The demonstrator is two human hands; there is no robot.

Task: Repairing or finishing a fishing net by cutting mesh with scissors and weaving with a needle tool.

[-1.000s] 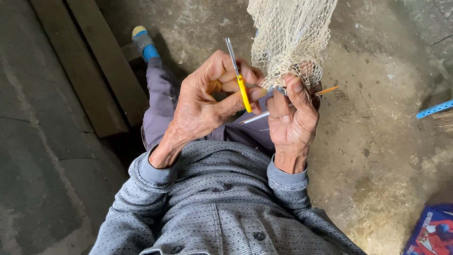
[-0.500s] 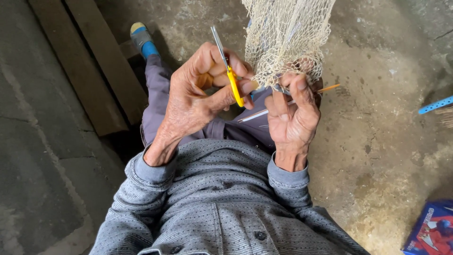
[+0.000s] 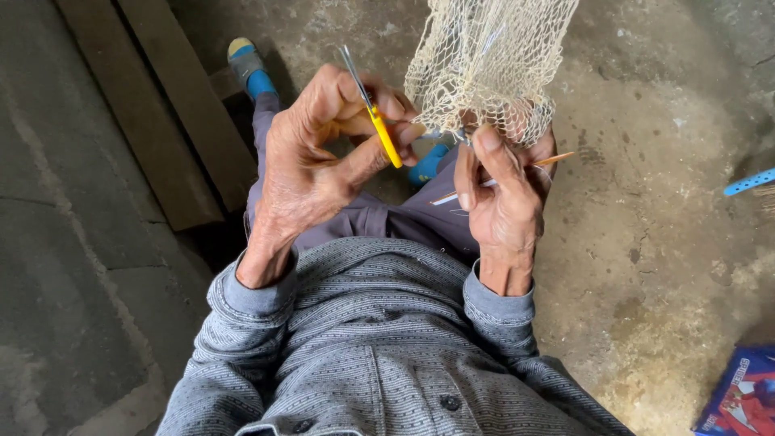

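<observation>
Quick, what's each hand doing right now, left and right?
Left hand: closed around yellow-handled scissors, blades pointing up.
Right hand: closed, pinching the lower edge of the cream net, with a thin netting needle between its fingers.

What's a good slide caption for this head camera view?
Left hand grips yellow-handled scissors beside cream netting pinched by the right hand.

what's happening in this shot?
A person seated on a concrete floor works on a cream mesh net that hangs in front of them. The left hand holds yellow-handled scissors, blades pointing up, close to the net's lower edge. The right hand pinches the bottom of the net and also holds a thin orange-tipped stick. Wooden planks lie on the person's left; a blue package sits at the right corner.
</observation>
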